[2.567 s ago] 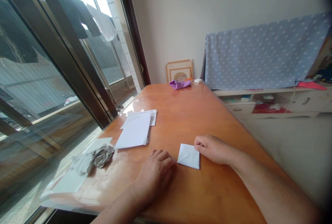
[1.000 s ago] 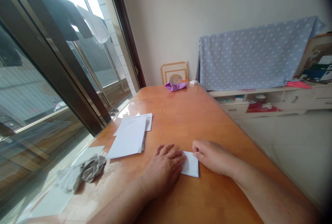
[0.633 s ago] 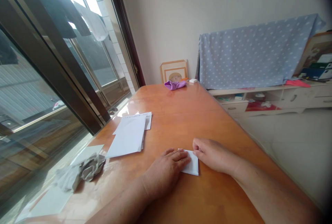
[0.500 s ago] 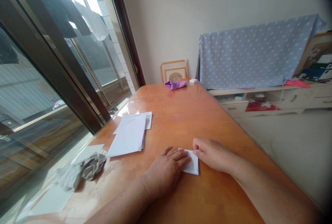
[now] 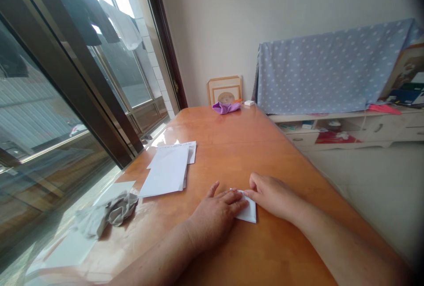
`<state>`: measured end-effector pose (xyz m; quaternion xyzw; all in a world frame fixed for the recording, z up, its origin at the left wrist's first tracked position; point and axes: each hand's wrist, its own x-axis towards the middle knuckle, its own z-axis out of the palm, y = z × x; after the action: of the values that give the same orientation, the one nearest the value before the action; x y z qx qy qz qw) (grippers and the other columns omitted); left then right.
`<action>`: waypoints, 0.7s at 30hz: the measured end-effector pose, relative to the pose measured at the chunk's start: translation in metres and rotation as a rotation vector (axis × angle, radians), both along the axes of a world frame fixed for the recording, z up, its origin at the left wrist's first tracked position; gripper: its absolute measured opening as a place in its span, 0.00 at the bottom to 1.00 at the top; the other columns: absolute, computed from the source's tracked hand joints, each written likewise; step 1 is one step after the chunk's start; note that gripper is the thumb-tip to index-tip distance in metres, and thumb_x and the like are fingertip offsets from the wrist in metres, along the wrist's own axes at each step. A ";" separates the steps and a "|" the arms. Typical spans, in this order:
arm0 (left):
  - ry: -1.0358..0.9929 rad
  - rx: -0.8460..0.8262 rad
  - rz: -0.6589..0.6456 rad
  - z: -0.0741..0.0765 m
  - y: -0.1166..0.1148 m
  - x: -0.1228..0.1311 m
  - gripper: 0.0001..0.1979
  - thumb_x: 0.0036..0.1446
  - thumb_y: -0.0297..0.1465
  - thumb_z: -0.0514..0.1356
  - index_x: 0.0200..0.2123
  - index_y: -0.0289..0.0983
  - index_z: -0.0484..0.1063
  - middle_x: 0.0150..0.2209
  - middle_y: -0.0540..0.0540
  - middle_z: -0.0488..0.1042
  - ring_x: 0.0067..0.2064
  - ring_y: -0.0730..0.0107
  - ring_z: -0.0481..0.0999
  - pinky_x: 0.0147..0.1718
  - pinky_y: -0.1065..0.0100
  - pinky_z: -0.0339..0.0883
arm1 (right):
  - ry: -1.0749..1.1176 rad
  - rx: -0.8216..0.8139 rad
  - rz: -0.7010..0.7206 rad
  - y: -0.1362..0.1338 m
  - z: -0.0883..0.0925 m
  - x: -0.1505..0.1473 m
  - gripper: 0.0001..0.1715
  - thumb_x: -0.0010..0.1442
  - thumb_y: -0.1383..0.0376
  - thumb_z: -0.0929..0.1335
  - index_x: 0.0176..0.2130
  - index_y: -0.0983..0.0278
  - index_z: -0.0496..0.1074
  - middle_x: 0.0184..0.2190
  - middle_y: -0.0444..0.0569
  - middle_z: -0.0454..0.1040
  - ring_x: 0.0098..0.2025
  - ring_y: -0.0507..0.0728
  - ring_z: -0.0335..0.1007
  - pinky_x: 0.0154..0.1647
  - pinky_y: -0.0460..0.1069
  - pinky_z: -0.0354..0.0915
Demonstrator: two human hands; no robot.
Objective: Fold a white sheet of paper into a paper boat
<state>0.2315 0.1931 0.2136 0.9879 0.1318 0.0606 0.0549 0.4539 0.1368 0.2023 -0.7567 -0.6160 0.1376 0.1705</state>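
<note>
1. Folded paper [image 5: 249,213] lies flat on the desk [image 5: 225,135] in front of you, partly covered by your left hand [image 5: 214,219]
2. Your left hand is spread palm down, its fingers resting over the paper; your right hand [image 5: 274,192] is curled, thumb at the far right corner, and whether it pinches the paper cannot be told from this view
3. If your left fingers press unevenly, a crooked crease could form; if your right thumb pushes sideways, the corner could crumple or the layers slip out of line
4. Glossy, varnished-looking wood may give little friction, so the paper might skid if your pressure is slanted
5. You have crisp, matte white paper with straight edges, loose white sheets [image 5: 165,172] beyond your left hand, and soft, wrinkled grey cloth [image 5: 121,210] bunched near them
</note>
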 end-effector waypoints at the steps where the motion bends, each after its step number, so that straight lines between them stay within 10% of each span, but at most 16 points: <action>1: -0.001 0.001 0.000 0.000 0.000 0.000 0.25 0.65 0.25 0.53 0.63 0.46 0.64 0.63 0.45 0.68 0.64 0.57 0.65 0.68 0.42 0.42 | -0.007 0.002 -0.015 0.001 0.000 -0.001 0.13 0.61 0.53 0.69 0.33 0.59 0.67 0.27 0.44 0.73 0.28 0.54 0.66 0.27 0.48 0.46; 21: -0.047 -0.159 0.000 0.003 0.005 -0.005 0.24 0.65 0.27 0.54 0.61 0.52 0.66 0.62 0.47 0.68 0.63 0.56 0.66 0.64 0.32 0.35 | 0.055 -0.115 0.179 -0.022 0.015 -0.007 0.20 0.54 0.46 0.72 0.32 0.59 0.69 0.27 0.42 0.75 0.27 0.53 0.65 0.25 0.47 0.48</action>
<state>0.2262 0.1980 0.2167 0.9787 0.1350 0.0732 0.1364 0.4468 0.1151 0.2170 -0.7032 -0.6671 0.2080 0.1309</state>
